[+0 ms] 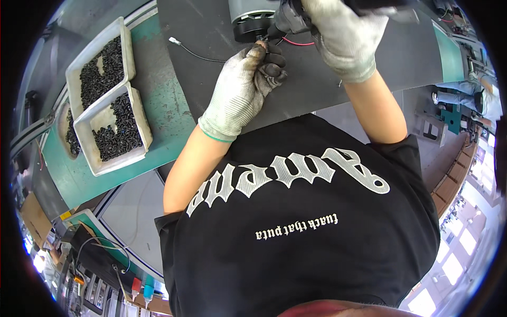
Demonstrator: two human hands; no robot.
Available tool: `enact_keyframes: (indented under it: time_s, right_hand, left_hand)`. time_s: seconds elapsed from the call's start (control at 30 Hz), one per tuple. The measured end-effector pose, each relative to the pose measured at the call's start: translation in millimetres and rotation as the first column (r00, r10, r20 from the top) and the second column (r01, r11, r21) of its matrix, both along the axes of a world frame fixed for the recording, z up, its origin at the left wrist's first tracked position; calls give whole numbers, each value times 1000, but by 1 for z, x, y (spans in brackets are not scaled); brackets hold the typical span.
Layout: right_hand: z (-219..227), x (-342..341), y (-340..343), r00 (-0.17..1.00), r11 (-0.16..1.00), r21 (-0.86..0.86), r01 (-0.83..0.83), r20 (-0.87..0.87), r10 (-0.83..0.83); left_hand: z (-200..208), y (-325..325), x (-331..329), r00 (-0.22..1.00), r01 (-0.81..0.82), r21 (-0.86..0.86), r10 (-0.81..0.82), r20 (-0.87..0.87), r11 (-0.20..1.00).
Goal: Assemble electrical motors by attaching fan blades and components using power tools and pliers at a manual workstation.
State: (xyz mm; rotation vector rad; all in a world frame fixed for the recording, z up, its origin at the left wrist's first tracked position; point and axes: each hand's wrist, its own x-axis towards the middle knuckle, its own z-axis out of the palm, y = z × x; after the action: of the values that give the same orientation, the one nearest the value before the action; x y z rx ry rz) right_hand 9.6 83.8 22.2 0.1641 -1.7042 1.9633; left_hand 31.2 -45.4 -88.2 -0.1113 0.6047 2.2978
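Note:
My left hand point(240, 87), in a white glove with dark-stained fingertips, pinches a small dark screw point(266, 47) with visible ridges. It is right beneath the black end of a grey cylindrical motor housing point(254, 15) at the top edge. My right hand point(348, 45), also gloved, is closed around a dark power screwdriver point(289, 20). The tool's nose meets the housing's black end close to my left fingertips; its rear part is blurred and cut off by the picture's edge. Whether the tool touches the screw is hidden.
Two white bins, one farther point(129, 61) and one nearer point(140, 113), hold many small black parts on the green tabletop point(163, 87) at left. A thin wire with a connector point(174, 40) lies on the dark mat point(195, 26). A red wire point(298, 43) runs between my hands.

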Motion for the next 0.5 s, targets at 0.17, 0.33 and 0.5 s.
enact_keyframes:
  time_s: [0.17,0.33,0.5]
  right_hand:
    - [44,10,27,965,984,-180,7,-257,-54]
    - [6,18,115,958,962,8,272,-98,-270]
    - [-36,33,126,981,979,74,190,23,-192]
  left_hand:
    - [9,-1,-2,999,-23,7,23,42,1000]
    - [33,6,7,755,-487,-792,-278,-594,368]
    - [29,-1,3,602,-649,-748,-507,-617,139]
